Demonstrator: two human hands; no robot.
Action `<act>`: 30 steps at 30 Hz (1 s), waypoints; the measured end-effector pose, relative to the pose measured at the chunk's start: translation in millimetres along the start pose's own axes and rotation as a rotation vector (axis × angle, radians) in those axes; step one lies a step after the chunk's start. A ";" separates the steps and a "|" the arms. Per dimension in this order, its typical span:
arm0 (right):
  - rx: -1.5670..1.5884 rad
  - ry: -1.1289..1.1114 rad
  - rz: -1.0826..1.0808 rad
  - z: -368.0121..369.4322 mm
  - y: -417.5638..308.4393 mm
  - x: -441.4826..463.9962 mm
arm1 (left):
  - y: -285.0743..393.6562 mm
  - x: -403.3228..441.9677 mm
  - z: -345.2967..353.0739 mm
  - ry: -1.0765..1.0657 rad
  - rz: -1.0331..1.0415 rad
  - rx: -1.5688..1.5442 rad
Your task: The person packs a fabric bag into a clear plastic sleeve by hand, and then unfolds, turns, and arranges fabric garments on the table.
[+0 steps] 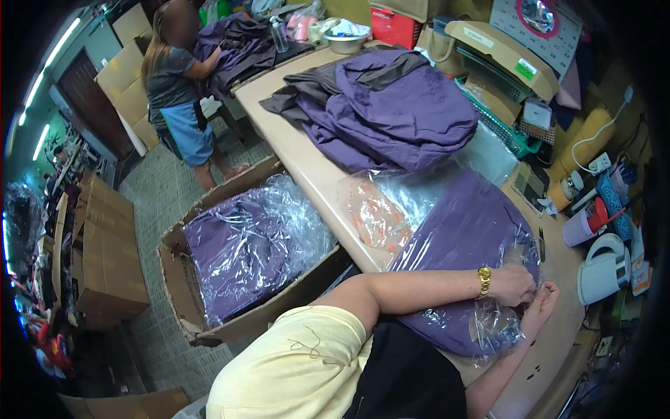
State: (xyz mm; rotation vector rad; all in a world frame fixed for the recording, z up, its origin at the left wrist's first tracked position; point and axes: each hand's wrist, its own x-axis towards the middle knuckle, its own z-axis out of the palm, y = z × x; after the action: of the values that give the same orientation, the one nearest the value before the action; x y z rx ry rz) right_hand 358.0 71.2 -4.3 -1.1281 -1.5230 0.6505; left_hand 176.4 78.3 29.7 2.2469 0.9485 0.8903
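A folded purple garment (453,230) lies on the table, partly inside a clear plastic bag (499,335). My left hand (513,285), with a gold watch at the wrist, is closed at the bag's right end, its fingers gathered on the plastic. Close beside it, my right hand (543,304) pinches the same end with bent fingers. The exact bit of film between the fingertips is hard to make out. Under the garment's far side are flat clear bags (419,202) and a bag with orange print (377,213).
A pile of purple garments (398,105) covers the table's far part. An open cardboard box (174,279) holds bagged purple garments (237,258) at the left. Along the right stand a white jug (604,269) and a cup (578,227). Another person (174,84) handles purple cloth.
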 end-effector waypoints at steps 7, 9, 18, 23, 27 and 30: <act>-0.054 -0.191 0.139 -2.7 64.5 6.5 | -31.0 -4.9 18.7 0.143 0.084 0.016; -0.061 -0.158 0.119 -0.8 67.2 5.8 | -11.5 2.2 -47.0 0.297 0.178 0.175; -0.337 -0.143 0.060 19.6 29.5 1.1 | -174.3 -54.7 -392.7 1.050 -0.567 1.076; -0.400 -0.181 0.100 23.7 26.5 1.6 | -287.3 -119.6 -354.9 0.273 -1.157 0.934; -0.350 -0.155 0.068 20.4 38.5 6.7 | -159.9 -45.4 -390.2 0.323 -0.943 0.794; -0.280 -0.150 0.123 19.8 36.8 0.9 | -67.5 7.4 -320.2 0.689 0.024 0.509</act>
State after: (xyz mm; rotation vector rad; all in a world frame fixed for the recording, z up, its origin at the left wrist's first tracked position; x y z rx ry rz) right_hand 350.8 89.9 -40.9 -1.4200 -1.7213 0.6292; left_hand -84.1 194.2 190.3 2.3830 1.5979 1.6428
